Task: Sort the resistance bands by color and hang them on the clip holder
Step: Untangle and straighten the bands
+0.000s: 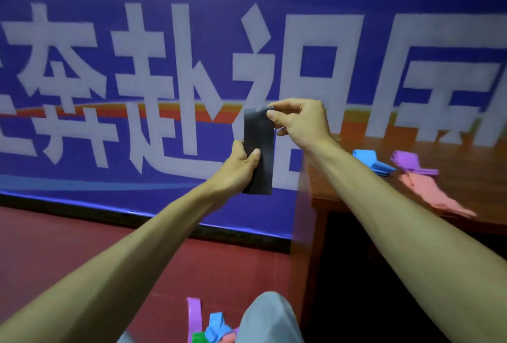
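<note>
Judged mid-task: no clip holder in view and no band seen hanging, so hanging cannot be confirmed for any colour. Sorted only in part, by estimate. To the right of the right hand (299, 120), on the table (466, 156), laid out by colour: blue band (370, 163) nearest, then purple band (408, 160), then pink band (436, 194), with purple and pink touching. Well below both hands, beside the knee (270, 318), a mixed pile (214, 329) of purple, blue, green and pink, not yet separated. In hand now: one black band (258, 150), held upright in the air between the hands, in front of the banner (153, 82). Gripped round the lower half by the left hand (241, 167), thumb laid across the front face. Pinched at the top edge by the right hand, thumb against fingertips. Flat, matt and dark, with straight sides and a faint pale sheen at the top. Lower end hanging free just below the left hand. Probably a loop pressed flat, though not certain from this view. Thin and limp by appearance, likely to stretch under pull.
</note>
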A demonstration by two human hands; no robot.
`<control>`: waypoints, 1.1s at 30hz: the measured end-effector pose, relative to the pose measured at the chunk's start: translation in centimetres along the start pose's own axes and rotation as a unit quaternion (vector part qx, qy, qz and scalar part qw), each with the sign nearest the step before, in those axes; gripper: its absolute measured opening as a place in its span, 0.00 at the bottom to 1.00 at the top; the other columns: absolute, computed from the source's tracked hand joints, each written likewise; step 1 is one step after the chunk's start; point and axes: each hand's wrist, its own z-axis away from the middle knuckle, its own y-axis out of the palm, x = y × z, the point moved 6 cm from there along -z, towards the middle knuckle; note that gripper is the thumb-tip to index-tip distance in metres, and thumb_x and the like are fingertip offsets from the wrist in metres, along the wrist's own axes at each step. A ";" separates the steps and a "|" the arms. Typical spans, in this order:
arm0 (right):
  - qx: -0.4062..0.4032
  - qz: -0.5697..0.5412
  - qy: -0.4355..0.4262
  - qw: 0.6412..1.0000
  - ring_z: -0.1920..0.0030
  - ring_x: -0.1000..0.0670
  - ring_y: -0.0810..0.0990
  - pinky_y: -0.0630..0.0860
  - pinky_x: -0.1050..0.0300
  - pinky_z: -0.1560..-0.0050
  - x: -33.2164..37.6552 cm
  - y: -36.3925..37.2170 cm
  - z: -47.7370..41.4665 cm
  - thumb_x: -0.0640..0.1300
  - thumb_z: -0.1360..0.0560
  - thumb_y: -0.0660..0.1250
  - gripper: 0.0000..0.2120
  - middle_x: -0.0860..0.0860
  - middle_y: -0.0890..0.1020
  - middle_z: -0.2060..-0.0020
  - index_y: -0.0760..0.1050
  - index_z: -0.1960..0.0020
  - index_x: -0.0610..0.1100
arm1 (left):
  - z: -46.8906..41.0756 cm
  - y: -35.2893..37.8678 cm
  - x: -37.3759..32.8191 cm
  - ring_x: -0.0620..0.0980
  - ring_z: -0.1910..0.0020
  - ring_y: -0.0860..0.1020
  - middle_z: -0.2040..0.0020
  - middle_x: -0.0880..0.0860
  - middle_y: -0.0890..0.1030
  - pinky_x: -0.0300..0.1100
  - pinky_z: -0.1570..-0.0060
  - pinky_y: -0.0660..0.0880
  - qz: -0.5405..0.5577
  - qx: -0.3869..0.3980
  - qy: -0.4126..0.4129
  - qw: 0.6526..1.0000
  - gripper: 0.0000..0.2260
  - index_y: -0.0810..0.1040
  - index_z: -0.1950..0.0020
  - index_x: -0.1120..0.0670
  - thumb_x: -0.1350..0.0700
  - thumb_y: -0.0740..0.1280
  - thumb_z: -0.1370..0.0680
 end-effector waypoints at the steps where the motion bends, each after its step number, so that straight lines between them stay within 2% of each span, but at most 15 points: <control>1: -0.004 0.011 0.002 1.000 0.68 0.57 0.79 0.76 0.64 0.67 0.2 -1.5 -0.1 0.36 0.27 0.71 0.05 0.53 0.82 0.66 0.81 0.56 0.46 | -0.2 1.1 -0.9 0.42 0.53 0.73 0.45 0.51 0.72 0.36 0.62 0.70 -0.009 0.008 -0.001 1.000 0.09 0.62 0.38 0.53 0.51 0.52 0.16; 5: -0.039 0.071 0.009 0.997 0.70 0.55 0.79 0.77 0.61 0.66 0.1 -7.6 -0.5 0.36 0.28 0.72 0.06 0.50 0.82 0.67 0.80 0.59 0.46 | -0.9 6.0 -3.7 0.42 0.61 0.71 0.55 0.48 0.71 0.34 0.70 0.66 -0.031 0.040 0.005 0.999 0.07 0.62 0.39 0.54 0.54 0.52 0.16; 7: -0.058 0.103 0.021 0.993 0.71 0.56 0.80 0.78 0.63 0.67 -0.3 -10.6 -0.6 0.36 0.28 0.72 0.04 0.48 0.82 0.66 0.81 0.56 0.43 | -1.4 8.6 -4.7 0.42 0.61 0.72 0.54 0.49 0.73 0.34 0.69 0.68 -0.033 0.067 0.019 0.997 0.08 0.63 0.39 0.54 0.55 0.53 0.16; 11: -0.077 0.123 0.047 0.988 0.67 0.48 0.83 0.82 0.53 0.63 -2.1 -15.5 -0.7 0.36 0.28 0.72 0.04 0.44 0.84 0.63 0.82 0.57 0.44 | -2.2 13.2 -5.9 0.40 0.66 0.72 0.59 0.48 0.74 0.28 0.72 0.68 -0.027 0.098 0.046 0.994 0.08 0.68 0.40 0.58 0.58 0.56 0.17; 13: -0.082 0.140 0.052 0.985 0.68 0.50 0.82 0.82 0.57 0.64 -3.2 -17.4 -0.8 0.36 0.28 0.72 0.03 0.46 0.83 0.63 0.82 0.56 0.42 | -2.9 15.1 -5.9 0.40 0.67 0.74 0.61 0.49 0.75 0.31 0.71 0.69 -0.020 0.117 0.040 0.992 0.09 0.71 0.40 0.59 0.58 0.58 0.17; 16: -0.083 0.146 0.074 0.983 0.68 0.51 0.80 0.81 0.62 0.66 -5.1 -19.4 -0.9 0.34 0.27 0.71 0.04 0.46 0.82 0.64 0.82 0.53 0.39 | -4.2 17.3 -5.4 0.39 0.74 0.73 0.66 0.50 0.76 0.33 0.71 0.68 -0.032 0.129 0.028 0.991 0.08 0.75 0.44 0.60 0.58 0.61 0.19; 18: -0.076 0.131 0.103 0.983 0.68 0.50 0.80 0.81 0.62 0.66 -7.0 -19.9 -1.2 0.33 0.27 0.70 0.04 0.45 0.81 0.63 0.81 0.53 0.37 | -5.0 18.3 -4.7 0.44 0.73 0.72 0.66 0.53 0.76 0.37 0.69 0.68 -0.050 0.129 0.013 0.990 0.08 0.76 0.45 0.61 0.58 0.63 0.20; 20: -0.064 0.134 0.129 0.980 0.65 0.47 0.81 0.82 0.57 0.61 -9.2 -20.0 -1.6 0.33 0.27 0.70 0.03 0.42 0.82 0.61 0.81 0.54 0.37 | -5.7 19.1 -3.7 0.49 0.69 0.73 0.62 0.58 0.78 0.40 0.68 0.69 -0.062 0.132 -0.011 0.989 0.07 0.77 0.51 0.60 0.57 0.64 0.20; 22: -0.051 0.143 0.150 0.977 0.63 0.45 0.83 0.83 0.52 0.56 -11.4 -19.7 -2.0 0.34 0.27 0.71 0.02 0.42 0.83 0.61 0.82 0.55 0.38 | -6.3 19.4 -2.7 0.49 0.71 0.74 0.62 0.59 0.78 0.39 0.70 0.71 -0.096 0.128 -0.029 0.987 0.08 0.76 0.57 0.58 0.56 0.65 0.20; 24: -0.036 0.148 0.164 0.975 0.65 0.47 0.82 0.82 0.50 0.54 -13.2 -19.2 -2.3 0.35 0.27 0.71 0.03 0.45 0.83 0.64 0.81 0.59 0.41 | -6.9 19.5 -1.8 0.49 0.72 0.75 0.62 0.59 0.79 0.38 0.71 0.72 -0.149 0.128 -0.036 0.980 0.10 0.76 0.56 0.60 0.54 0.65 0.20; 25: -0.030 0.153 0.173 0.973 0.67 0.48 0.82 0.82 0.50 0.54 -13.9 -18.9 -2.3 0.36 0.27 0.71 0.06 0.46 0.82 0.65 0.80 0.61 0.43 | -7.2 19.5 -1.4 0.51 0.69 0.77 0.59 0.59 0.80 0.39 0.68 0.74 -0.173 0.133 -0.039 0.975 0.11 0.77 0.54 0.62 0.53 0.65 0.20; 28: -0.017 0.170 0.196 0.966 0.71 0.51 0.79 0.81 0.55 0.59 -15.9 -18.2 -2.3 0.35 0.27 0.71 0.09 0.47 0.81 0.66 0.78 0.64 0.44 | -7.9 19.6 -0.7 0.55 0.54 0.82 0.52 0.59 0.83 0.48 0.52 0.79 -0.222 0.133 -0.040 0.965 0.13 0.79 0.48 0.62 0.52 0.66 0.21; 29: -0.020 0.167 0.203 0.965 0.71 0.51 0.78 0.81 0.56 0.61 -16.4 -18.1 -2.2 0.35 0.26 0.71 0.09 0.46 0.81 0.66 0.78 0.64 0.43 | -8.1 19.6 -0.7 0.55 0.53 0.81 0.53 0.58 0.83 0.48 0.51 0.79 -0.240 0.123 -0.027 0.963 0.12 0.79 0.49 0.61 0.52 0.66 0.22; 31: -0.034 0.156 0.219 0.963 0.72 0.51 0.77 0.80 0.57 0.65 -17.4 -17.9 -2.1 0.34 0.26 0.70 0.04 0.45 0.80 0.65 0.79 0.60 0.39 | -8.4 19.7 -1.0 0.54 0.54 0.81 0.53 0.57 0.82 0.45 0.57 0.77 -0.289 0.109 0.003 0.951 0.12 0.79 0.50 0.61 0.52 0.67 0.22; 33: -0.039 0.168 0.225 0.959 0.74 0.52 0.77 0.77 0.62 0.71 -17.9 -17.8 -2.1 0.35 0.26 0.71 0.02 0.46 0.79 0.68 0.80 0.58 0.39 | -8.8 19.7 -0.8 0.53 0.55 0.80 0.53 0.57 0.82 0.45 0.58 0.76 -0.327 0.106 0.010 0.939 0.12 0.80 0.50 0.60 0.51 0.67 0.23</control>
